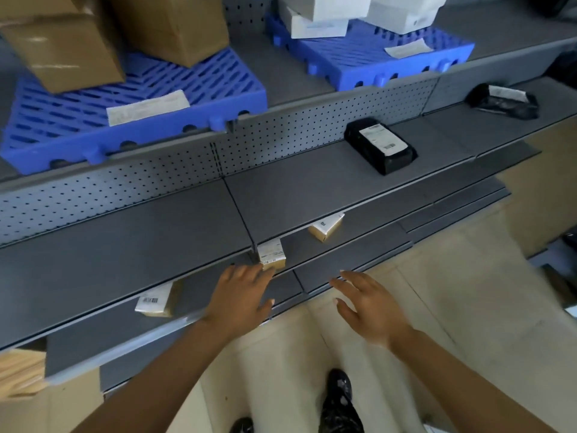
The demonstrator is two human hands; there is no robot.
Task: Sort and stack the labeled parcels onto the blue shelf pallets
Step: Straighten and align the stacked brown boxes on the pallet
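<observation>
Your empty, spread left hand (240,295) sits beside the box (271,254) at its one o'clock; it looks light and stiff, so pinch its sides.

Inside a parcel storeroom or warehouse: tiers of grey metal shelving (312,189) with perforated back panels (281,132) are spanning the scene. At far left a blue plastic pallet (78,132) is carrying brown cartons (62,48); at far right a second blue pallet (374,60) is holding white boxes (315,26). Black mailer bags (379,148) bearing printed shipping labels are lying on the middle shelf, small barcoded brown parcels (271,254) on the tier below.
</observation>
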